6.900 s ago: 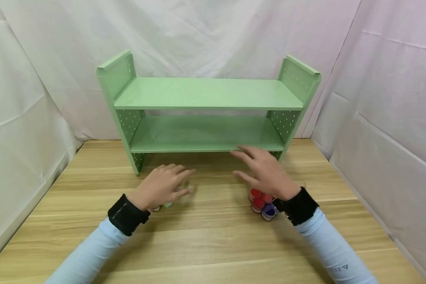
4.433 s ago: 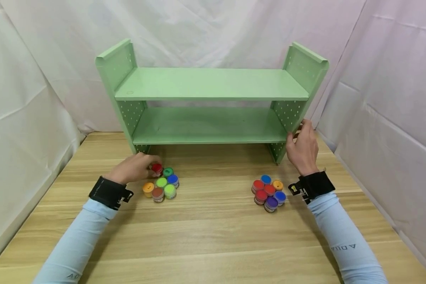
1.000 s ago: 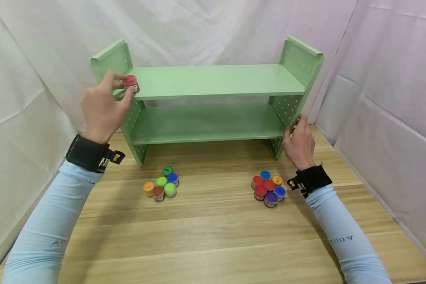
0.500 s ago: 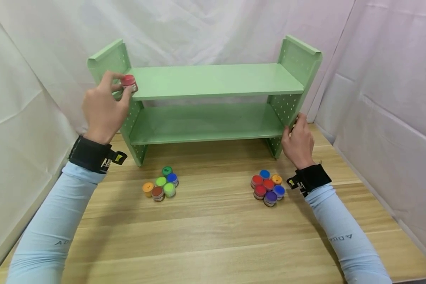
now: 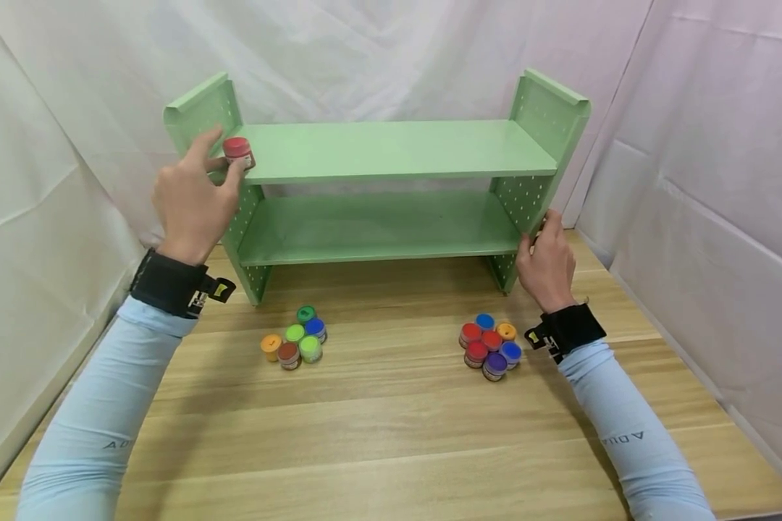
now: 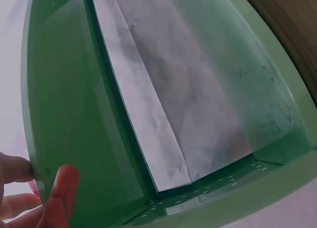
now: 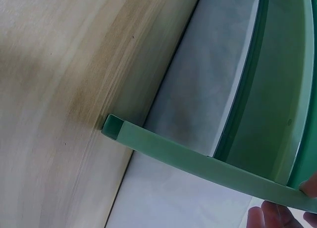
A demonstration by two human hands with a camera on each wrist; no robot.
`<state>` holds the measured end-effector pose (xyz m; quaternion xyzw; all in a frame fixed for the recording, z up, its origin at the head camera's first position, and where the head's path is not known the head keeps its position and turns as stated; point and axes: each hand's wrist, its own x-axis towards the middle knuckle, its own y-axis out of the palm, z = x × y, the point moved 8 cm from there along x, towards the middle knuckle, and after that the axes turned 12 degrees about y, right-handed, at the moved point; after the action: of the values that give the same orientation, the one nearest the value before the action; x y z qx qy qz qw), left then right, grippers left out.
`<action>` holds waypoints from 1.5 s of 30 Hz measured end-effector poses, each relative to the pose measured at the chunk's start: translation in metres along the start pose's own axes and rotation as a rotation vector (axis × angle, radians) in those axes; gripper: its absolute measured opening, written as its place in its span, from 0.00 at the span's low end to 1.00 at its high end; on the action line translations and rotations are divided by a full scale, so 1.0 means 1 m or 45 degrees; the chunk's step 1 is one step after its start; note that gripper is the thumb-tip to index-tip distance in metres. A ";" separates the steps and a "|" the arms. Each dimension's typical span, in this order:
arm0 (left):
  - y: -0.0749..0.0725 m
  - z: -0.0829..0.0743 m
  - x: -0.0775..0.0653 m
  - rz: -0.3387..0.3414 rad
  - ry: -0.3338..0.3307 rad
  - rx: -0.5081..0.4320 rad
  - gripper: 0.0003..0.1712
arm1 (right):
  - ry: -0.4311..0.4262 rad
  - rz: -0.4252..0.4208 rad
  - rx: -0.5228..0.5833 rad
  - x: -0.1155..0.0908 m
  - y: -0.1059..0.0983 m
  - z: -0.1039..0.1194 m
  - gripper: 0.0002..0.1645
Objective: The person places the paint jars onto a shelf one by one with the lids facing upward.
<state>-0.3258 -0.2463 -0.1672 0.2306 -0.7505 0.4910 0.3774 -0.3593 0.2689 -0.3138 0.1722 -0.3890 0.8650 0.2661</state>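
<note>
A small red-lidded paint jar (image 5: pixel 237 148) stands upright at the left front of the top board of a green two-tier shelf (image 5: pixel 391 148). My left hand (image 5: pixel 195 199) is beside it, index finger raised off the lid and thumb near the jar's front. In the left wrist view, the fingers (image 6: pixel 64 186) spread around the shelf's edge, where only a sliver of the jar (image 6: pixel 33 187) shows. My right hand (image 5: pixel 547 264) grips the shelf's right side panel (image 5: pixel 550 137), thumb on the inner side. In the right wrist view, its fingertips (image 7: pixel 277 215) show at that panel.
On the wooden table (image 5: pixel 391 449), left of centre, sits a cluster of jars with orange, brown, green and blue lids (image 5: pixel 295 333). Another cluster with red, blue, orange and purple lids (image 5: pixel 491 340) is on the right. White cloth (image 5: pixel 378 58) hangs behind and at both sides.
My left hand took the red-lidded jar from the left cluster up to the top board; just now its index finger lifted off. My right hand moved onto the side panel and stayed.
</note>
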 end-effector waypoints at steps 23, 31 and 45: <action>-0.009 -0.020 -0.071 -0.492 0.401 -0.189 0.10 | -0.007 -0.027 0.011 0.004 -0.006 -0.002 0.27; 0.064 -0.013 -0.106 0.171 0.500 -0.345 0.05 | 0.002 -0.008 -0.003 0.004 -0.005 -0.004 0.27; 0.136 -0.009 -0.150 1.091 0.384 -0.321 0.20 | 0.005 -0.001 0.004 0.003 -0.003 -0.003 0.27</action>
<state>-0.3289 -0.1855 -0.3610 -0.2215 -0.7687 0.5355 0.2709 -0.3607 0.2734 -0.3123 0.1709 -0.3871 0.8658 0.2671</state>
